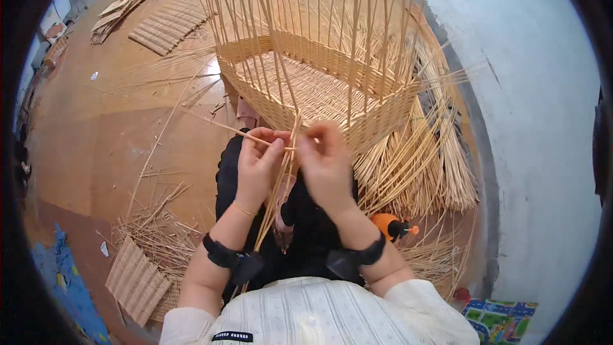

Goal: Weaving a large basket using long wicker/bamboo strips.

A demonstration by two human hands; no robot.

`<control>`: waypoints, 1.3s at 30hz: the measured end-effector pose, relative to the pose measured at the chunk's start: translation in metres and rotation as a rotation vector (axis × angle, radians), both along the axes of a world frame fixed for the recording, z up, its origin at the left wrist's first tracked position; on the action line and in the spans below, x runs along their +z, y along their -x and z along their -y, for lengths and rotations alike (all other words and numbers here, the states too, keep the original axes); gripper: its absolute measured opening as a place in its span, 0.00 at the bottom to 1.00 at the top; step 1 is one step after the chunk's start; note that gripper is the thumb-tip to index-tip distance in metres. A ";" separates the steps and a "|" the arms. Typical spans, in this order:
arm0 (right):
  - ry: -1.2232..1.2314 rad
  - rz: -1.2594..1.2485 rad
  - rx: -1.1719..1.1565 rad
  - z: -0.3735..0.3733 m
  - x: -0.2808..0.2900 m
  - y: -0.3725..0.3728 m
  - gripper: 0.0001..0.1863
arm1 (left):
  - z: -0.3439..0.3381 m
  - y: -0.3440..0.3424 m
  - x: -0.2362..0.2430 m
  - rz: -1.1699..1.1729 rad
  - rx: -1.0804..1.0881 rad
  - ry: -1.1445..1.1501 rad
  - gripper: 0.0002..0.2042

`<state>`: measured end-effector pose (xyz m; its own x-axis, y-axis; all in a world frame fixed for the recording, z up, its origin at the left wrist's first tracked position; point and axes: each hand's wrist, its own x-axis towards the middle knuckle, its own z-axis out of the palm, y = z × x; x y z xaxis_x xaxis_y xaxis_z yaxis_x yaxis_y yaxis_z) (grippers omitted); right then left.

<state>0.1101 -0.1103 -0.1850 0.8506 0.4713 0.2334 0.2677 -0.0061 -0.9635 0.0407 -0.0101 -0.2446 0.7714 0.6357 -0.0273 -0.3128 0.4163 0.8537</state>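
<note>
A half-woven wicker basket (319,83) rests tilted against my knees, its long upright stakes fanning toward the top of the view. My left hand (258,163) and my right hand (325,160) meet at the basket's near corner. Both pinch thin pale wicker strands (281,172) that run down between my forearms toward my lap. One loose strand sticks out to the left from my left fingers. Each wrist wears a black strap.
Bundles of wicker rods (421,160) lie to the right by a grey wall (530,121). An orange-handled tool (391,225) sits by my right forearm. Woven mats lie at lower left (135,281) and far upper left (169,25) on the brown floor.
</note>
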 end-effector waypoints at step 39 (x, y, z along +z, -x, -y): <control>-0.068 -0.260 -0.076 0.062 -0.022 -0.113 0.24 | -0.024 -0.051 0.112 -0.518 -0.481 -1.309 0.12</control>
